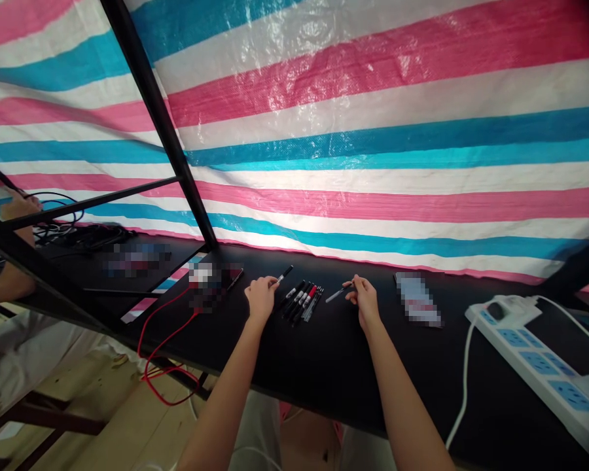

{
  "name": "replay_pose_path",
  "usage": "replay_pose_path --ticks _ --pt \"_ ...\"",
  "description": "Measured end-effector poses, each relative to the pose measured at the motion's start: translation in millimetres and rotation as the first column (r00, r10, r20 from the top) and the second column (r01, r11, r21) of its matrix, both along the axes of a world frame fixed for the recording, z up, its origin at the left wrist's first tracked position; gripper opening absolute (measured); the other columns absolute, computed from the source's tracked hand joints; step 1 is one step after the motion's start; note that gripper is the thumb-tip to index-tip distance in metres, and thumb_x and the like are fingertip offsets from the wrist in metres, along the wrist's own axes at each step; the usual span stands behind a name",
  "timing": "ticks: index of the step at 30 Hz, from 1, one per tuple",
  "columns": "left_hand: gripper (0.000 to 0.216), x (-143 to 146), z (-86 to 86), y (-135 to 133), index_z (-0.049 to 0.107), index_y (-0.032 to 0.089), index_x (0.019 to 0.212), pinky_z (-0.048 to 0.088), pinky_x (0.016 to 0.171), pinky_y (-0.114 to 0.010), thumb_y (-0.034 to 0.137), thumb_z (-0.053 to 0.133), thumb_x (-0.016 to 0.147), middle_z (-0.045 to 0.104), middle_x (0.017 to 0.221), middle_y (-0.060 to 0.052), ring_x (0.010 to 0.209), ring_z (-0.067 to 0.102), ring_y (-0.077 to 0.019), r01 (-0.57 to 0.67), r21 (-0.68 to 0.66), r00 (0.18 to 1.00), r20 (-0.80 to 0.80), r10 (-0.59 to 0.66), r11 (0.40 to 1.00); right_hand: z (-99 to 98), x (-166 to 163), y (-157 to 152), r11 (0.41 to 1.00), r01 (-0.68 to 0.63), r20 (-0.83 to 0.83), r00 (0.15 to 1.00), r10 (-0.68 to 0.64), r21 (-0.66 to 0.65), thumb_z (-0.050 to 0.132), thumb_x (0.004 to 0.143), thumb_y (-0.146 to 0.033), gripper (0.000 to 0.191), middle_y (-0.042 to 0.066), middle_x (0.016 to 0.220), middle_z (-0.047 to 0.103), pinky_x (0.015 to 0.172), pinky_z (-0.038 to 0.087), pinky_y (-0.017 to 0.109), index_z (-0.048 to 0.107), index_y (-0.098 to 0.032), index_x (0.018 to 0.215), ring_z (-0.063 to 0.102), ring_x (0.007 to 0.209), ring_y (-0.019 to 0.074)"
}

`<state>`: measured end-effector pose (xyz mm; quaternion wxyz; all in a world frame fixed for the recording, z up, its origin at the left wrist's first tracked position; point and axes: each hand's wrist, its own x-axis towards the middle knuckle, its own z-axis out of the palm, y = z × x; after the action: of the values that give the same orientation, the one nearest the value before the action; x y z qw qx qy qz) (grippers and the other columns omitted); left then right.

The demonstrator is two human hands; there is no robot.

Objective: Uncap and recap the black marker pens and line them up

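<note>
My left hand (261,297) is closed on a black marker pen (285,273) with a white band, its dark end pointing up and away to the right. In my right hand (364,297) a slim pen with a clear barrel (334,296) is pinched between the fingers, slanting down to the left. Between both hands a group of pens (299,302) lies side by side on the black tabletop (334,353). Most of them are black with white markings, one has a red part (313,292), and thinner clear ones lie on the right side of the group.
A white power strip (535,360) with cables stands at the right. Blurred-out items lie beyond each hand, with a red cable (150,327) hanging off the left edge. A black metal frame (161,124) rises at left; another person's hand (19,206) is behind it. Striped sheeting (373,144) hangs behind.
</note>
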<state>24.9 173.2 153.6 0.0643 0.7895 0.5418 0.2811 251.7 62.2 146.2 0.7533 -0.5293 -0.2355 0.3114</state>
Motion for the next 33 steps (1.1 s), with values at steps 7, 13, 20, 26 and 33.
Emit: replay_pose_path --ticks 7,13,20,26,33 --pt "0.024 -0.2 2.4 -1.1 0.061 0.024 0.085 0.03 0.08 -0.036 0.042 0.045 0.082 0.062 0.076 -0.001 0.086 0.051 -0.0197 0.068 -0.165 0.996 -0.044 -0.076 0.984 -5.4 -7.6 2.2 0.972 -0.074 0.323 0.935 0.144 -0.221 0.054 0.067 -0.058 0.04 0.001 0.051 0.059 0.033 0.028 0.021 0.05 -0.017 0.069 0.042 0.028 0.0084" --pt "0.025 -0.6 4.8 -3.4 0.06 0.022 0.073 0.031 0.081 -0.035 0.043 0.048 0.079 0.062 0.079 0.0 0.086 0.052 -0.0191 0.101 -0.158 0.991 -0.073 -0.113 0.982 -4.9 -10.7 -1.6 0.943 -0.039 0.518 0.827 0.216 -0.33 0.053 0.073 -0.043 0.025 -0.002 0.05 0.059 0.039 0.039 0.022 0.054 -0.018 0.078 0.047 0.031 0.0096" --pt "0.025 1.0 1.1 -1.6 0.058 0.021 0.079 0.033 0.072 -0.029 0.041 0.044 0.081 0.06 0.08 0.0 0.081 0.053 -0.0168 0.215 -0.171 0.969 -0.086 -0.232 0.962 -7.9 -14.1 3.0 0.937 -0.082 0.462 0.854 0.241 -0.338 0.056 0.072 -0.033 0.023 -0.003 0.055 0.059 0.04 0.043 0.021 0.055 -0.017 0.088 0.054 0.037 0.011" --pt "0.029 4.8 0.5 -1.4 0.058 0.022 0.081 0.033 0.069 -0.028 0.046 0.042 0.082 0.06 0.077 0.001 0.078 0.053 -0.0162 0.263 -0.195 0.957 -0.07 -0.28 0.945 -9.0 -15.3 3.2 0.917 -0.145 0.516 0.789 0.333 -0.372 0.057 0.07 -0.026 0.016 -0.002 0.059 0.061 0.041 0.042 0.021 0.058 -0.018 0.084 0.05 0.037 0.0084" --pt "0.026 7.7 2.5 -4.6 0.059 0.022 0.084 0.035 0.069 -0.026 0.043 0.043 0.082 0.061 0.078 0.001 0.079 0.054 -0.0146 0.302 -0.224 0.946 -0.05 -0.32 0.927 -3.6 -21.0 -0.9 0.883 -0.061 0.69 0.6 0.405 -0.466 0.056 0.071 -0.029 0.019 -0.004 0.074 0.066 0.057 0.04 0.024 0.062 -0.025 0.089 0.053 0.05 0.01"
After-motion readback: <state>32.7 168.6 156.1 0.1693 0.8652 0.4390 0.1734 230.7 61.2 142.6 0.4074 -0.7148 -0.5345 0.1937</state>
